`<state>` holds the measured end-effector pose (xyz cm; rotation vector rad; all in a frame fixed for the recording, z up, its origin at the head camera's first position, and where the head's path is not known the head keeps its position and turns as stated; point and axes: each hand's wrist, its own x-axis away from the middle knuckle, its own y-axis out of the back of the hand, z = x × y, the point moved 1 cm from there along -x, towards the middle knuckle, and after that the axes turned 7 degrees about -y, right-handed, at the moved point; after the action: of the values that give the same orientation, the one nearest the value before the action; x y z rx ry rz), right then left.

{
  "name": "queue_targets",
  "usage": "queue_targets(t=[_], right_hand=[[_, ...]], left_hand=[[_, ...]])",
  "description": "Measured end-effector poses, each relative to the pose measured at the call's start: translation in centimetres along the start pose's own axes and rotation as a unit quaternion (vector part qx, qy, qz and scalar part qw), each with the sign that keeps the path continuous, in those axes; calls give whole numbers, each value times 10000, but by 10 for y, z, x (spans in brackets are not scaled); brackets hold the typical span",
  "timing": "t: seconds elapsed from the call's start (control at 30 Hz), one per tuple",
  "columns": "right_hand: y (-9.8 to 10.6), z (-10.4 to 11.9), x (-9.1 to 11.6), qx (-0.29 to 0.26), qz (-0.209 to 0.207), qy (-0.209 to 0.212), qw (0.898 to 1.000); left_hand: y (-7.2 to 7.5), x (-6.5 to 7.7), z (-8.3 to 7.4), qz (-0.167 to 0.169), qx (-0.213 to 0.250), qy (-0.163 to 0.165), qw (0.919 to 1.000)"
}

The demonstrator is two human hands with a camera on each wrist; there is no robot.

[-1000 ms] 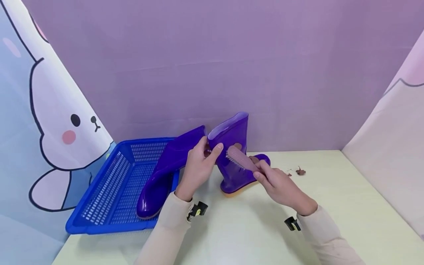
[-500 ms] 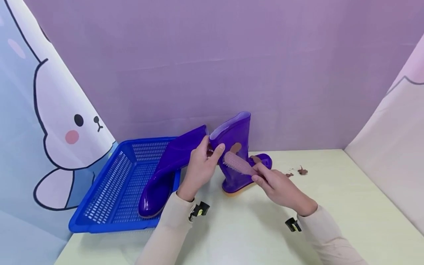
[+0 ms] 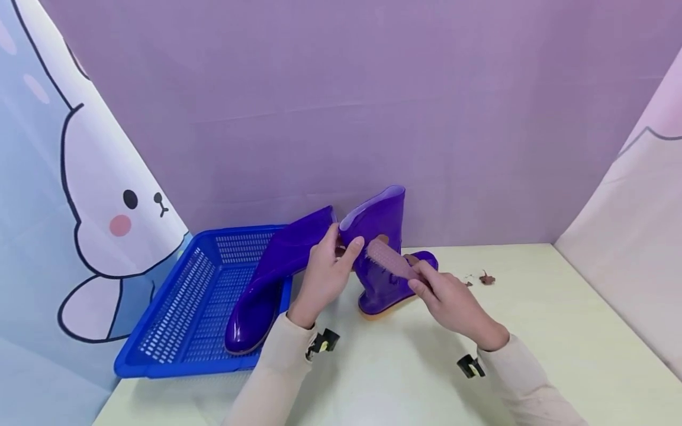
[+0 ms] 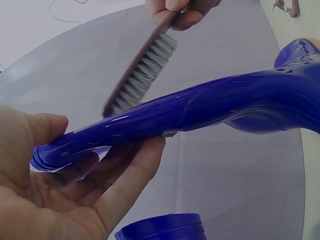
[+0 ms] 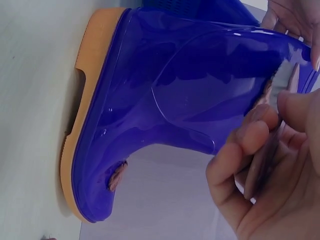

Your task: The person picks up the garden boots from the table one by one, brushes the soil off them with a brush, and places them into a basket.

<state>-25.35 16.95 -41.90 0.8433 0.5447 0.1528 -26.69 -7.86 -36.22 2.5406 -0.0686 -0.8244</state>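
A purple rubber boot [image 3: 375, 299] with a tan sole stands on the table, its toe pointing away to the right. My left hand [image 3: 325, 275] grips the boot's shaft just below the rim, thumb on the near side and fingers behind. In my right hand [image 3: 457, 300] is the handle of a brown brush [image 3: 391, 260], its pale bristles [image 4: 145, 75] against the upper shaft. A brown, mud-like patch [image 3: 382, 239] shows beside the brush head, and another brown clump [image 5: 118, 176] sticks to the foot near the toe.
To the left, a blue plastic basket [image 3: 130, 352] holds a second purple boot [image 3: 256, 307], lying with its shaft over the basket's right edge. Brown crumbs [image 3: 486, 278] lie on the table [image 3: 405, 378] at the right. A purple cloth backdrop [image 3: 479, 118] rises behind.
The brush slid down and left across the shaft, then back up and right, covering more of the brown patch again. My left hand keeps its grip on the boot.
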Motion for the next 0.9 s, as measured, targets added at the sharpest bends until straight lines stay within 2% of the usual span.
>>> queue_targets(t=[0.3, 0.63, 0.8, 0.9], right_hand=[[14, -8, -2, 203, -354, -266, 9988], [30, -14, -3, 65, -305, -250, 9992], [31, -17, -2, -126, -393, -224, 9989], [27, -15, -3, -242, -300, -81, 9992]], left_hand=[[-1, 1, 1, 162, 172, 162, 9996], [-3, -1, 4, 141, 128, 99, 9998], [-2, -2, 4, 105, 76, 49, 9999], [0, -1, 4, 100, 71, 62, 9999]])
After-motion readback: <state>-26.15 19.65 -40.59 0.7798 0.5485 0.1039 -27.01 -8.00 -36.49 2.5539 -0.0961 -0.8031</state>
